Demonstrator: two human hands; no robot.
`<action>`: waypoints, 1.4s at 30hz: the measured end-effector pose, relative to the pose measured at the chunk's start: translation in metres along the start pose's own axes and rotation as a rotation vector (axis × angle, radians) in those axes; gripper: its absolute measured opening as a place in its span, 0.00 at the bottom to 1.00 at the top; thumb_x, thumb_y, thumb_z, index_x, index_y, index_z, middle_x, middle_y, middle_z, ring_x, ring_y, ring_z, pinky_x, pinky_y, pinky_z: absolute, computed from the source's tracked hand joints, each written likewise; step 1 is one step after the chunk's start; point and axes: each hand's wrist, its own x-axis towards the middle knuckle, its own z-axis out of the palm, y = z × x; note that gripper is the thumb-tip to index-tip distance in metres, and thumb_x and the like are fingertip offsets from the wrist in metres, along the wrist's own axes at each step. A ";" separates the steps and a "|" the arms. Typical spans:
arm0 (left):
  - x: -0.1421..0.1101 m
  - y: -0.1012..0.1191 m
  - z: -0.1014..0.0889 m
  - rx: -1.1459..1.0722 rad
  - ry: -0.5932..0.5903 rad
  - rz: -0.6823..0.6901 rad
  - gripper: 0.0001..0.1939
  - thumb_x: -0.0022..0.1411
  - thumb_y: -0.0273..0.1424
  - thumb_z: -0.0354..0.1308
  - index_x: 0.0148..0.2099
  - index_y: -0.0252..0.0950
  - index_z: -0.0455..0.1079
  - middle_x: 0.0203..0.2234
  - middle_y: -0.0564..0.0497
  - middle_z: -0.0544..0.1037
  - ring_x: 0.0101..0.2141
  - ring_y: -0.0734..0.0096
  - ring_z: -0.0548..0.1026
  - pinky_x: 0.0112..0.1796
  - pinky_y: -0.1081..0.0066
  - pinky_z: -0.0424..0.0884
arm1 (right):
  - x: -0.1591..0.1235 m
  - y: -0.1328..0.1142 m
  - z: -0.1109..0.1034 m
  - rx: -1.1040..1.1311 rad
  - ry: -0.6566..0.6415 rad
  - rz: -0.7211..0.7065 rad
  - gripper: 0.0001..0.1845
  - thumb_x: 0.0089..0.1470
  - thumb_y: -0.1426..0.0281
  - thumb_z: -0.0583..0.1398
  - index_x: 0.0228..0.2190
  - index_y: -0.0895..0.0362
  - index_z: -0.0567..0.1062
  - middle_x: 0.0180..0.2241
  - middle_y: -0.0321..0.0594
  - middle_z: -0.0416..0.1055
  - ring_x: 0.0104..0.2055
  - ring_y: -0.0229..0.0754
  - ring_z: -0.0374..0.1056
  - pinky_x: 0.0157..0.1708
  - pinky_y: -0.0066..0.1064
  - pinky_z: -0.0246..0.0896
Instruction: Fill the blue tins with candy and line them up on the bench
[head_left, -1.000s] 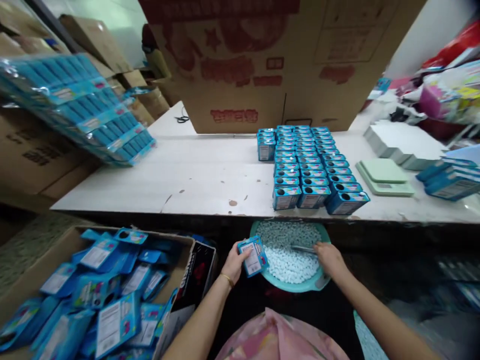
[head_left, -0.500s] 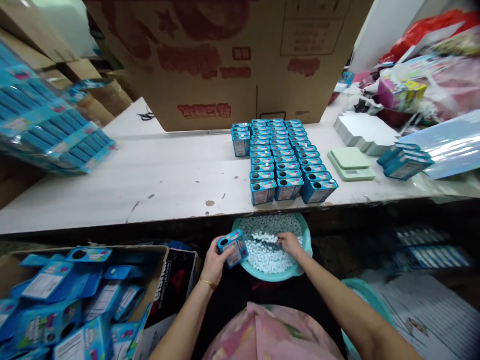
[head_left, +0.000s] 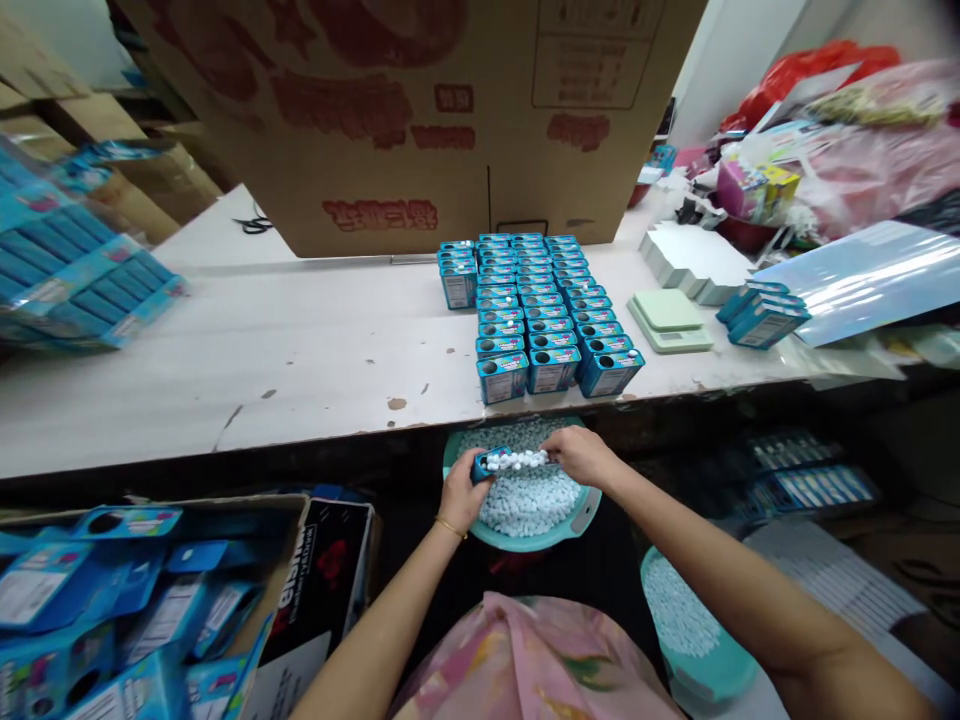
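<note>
A small blue tin (head_left: 481, 467), tipped sideways — a line of pale mints (head_left: 517, 460) lying along its top.

I see the left hand (head_left: 463, 492) gripping a blue tin (head_left: 484, 467) over a teal basin (head_left: 537, 544) of pale candies (head_left: 529, 505), while the right hand (head_left: 581, 456) pinches a line of candies (head_left: 517, 460) lying against the tin. Ahead, rows of blue tins (head_left: 540, 320) stand on the worktop (head_left: 300, 350) beside a green scale (head_left: 670, 322).
</note>
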 end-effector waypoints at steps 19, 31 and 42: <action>-0.010 -0.024 -0.025 -0.263 0.172 -0.181 0.22 0.45 0.36 0.58 0.44 0.37 0.60 0.37 0.50 0.70 0.37 0.69 0.69 0.41 0.67 0.64 | 0.005 0.035 0.049 -0.115 -0.009 0.183 0.16 0.47 0.80 0.47 0.32 0.59 0.73 0.35 0.49 0.70 0.40 0.45 0.65 0.37 0.31 0.55; -0.014 -0.024 -0.042 -0.428 0.253 -0.307 0.24 0.43 0.36 0.59 0.44 0.37 0.59 0.34 0.51 0.70 0.34 0.71 0.70 0.39 0.67 0.66 | 0.056 0.017 0.135 0.308 0.036 0.171 0.16 0.48 0.74 0.51 0.39 0.55 0.73 0.39 0.38 0.72 0.41 0.38 0.65 0.38 0.24 0.56; -0.006 -0.006 -0.013 -0.067 0.071 -0.065 0.18 0.47 0.33 0.55 0.43 0.38 0.61 0.33 0.52 0.71 0.34 0.70 0.69 0.38 0.70 0.65 | 0.007 0.012 0.014 0.201 0.125 -0.049 0.15 0.47 0.73 0.51 0.32 0.51 0.75 0.33 0.36 0.73 0.37 0.38 0.65 0.33 0.25 0.55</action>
